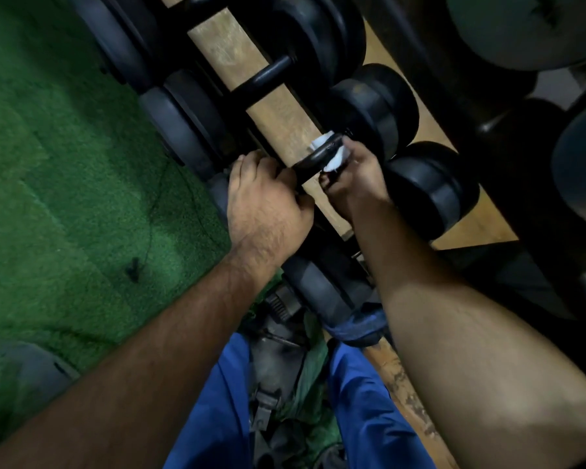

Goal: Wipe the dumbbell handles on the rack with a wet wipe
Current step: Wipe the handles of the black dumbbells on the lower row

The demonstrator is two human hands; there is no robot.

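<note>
Head view: wet wipe [322,143] around dumbbell handle [313,160]

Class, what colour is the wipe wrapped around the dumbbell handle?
White: the wet wipe shows against the black dumbbell handle, clearest in the head view.

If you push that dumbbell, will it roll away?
Probably not far. The dumbbell has round ends, so it might roll a little, but the rack cradles it and its thick ends look heavy. The left hand also steadies it.
</note>
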